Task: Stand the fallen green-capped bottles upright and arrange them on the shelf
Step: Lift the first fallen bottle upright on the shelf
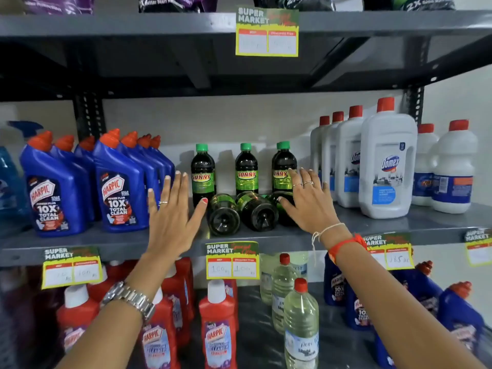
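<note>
Nearest the camera, both bare hands reach in over the front lip of the grey metal shelf (372, 225). The left hand (170, 219) is spread flat with its fingers apart, holding nothing; its thumb tip lies just beside the base of the leftmost fallen bottle. The right hand (308, 206) is also splayed open, its palm and fingers resting on the rightmost fallen bottle (282, 206) without closing round it.

Between the hands lie three fallen Sunny bottles side by side on the shelf. Their long axes run front to back: the dimpled dark bases face the camera and the necks point toward the back wall, caps hidden from view. The left fallen bottle (223, 215) and the middle fallen bottle (256, 211) touch each other; the rightmost one is mostly covered by the right hand. Each is dark, nearly black plastic with a bright green label wrapped round the body.

Behind them stand three upright Sunny bottles (246, 169) in a spaced row, green caps up, labels with red-and-yellow lettering facing forward.

Blue Harpic bottles (117, 187) flank the group on the left, white Domex bottles (387, 166) on the right.
</note>
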